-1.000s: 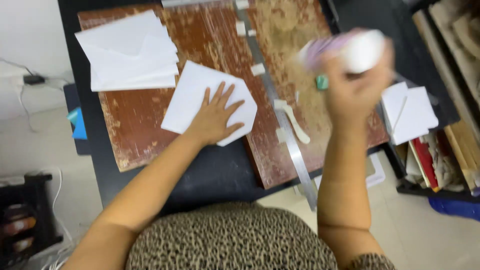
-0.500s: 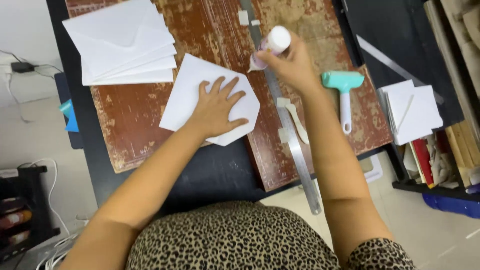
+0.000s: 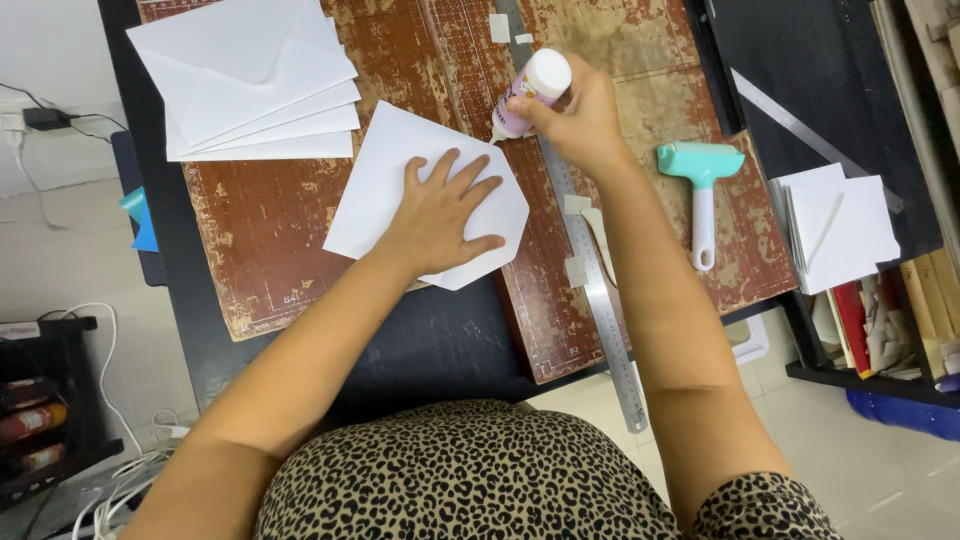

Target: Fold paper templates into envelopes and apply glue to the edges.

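My left hand (image 3: 440, 210) lies flat, fingers spread, on a folded white paper sheet (image 3: 385, 170) that rests on a worn brown cutting mat (image 3: 270, 230). My right hand (image 3: 580, 115) grips a small glue bottle (image 3: 530, 92) with a white cap, tilted so its nozzle points down at the paper's upper right edge. The nozzle tip is just at that edge.
A stack of white envelopes (image 3: 245, 85) lies at the mat's upper left. A long metal ruler (image 3: 590, 270) runs down the middle. A teal roller (image 3: 702, 195) lies right of it, and a pile of white sheets (image 3: 835, 225) sits further right. Shelves stand at the right edge.
My right hand came down from high up with the glue bottle and tipped its nozzle to the paper's edge. The teal roller now lies on the mat. My left hand stayed on the paper.
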